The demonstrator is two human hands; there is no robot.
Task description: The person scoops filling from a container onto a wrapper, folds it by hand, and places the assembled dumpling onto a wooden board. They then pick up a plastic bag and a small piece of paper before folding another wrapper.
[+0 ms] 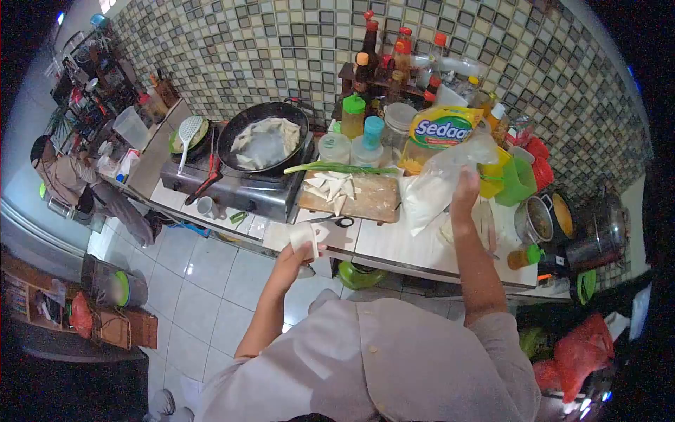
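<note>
Along the tiled wall (281, 60) runs a crowded counter (376, 243).

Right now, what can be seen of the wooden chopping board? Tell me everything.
The chopping board is roughly rectangular, light brown and apparently wooden. It lies flat on the pale counter, beside the stove. Pale, mostly triangular pieces cluster on its stove-side half; the other half looks mostly bare. A long green stalk lies along its far edge. Neither the left hand nor the right hand touches it.
</note>
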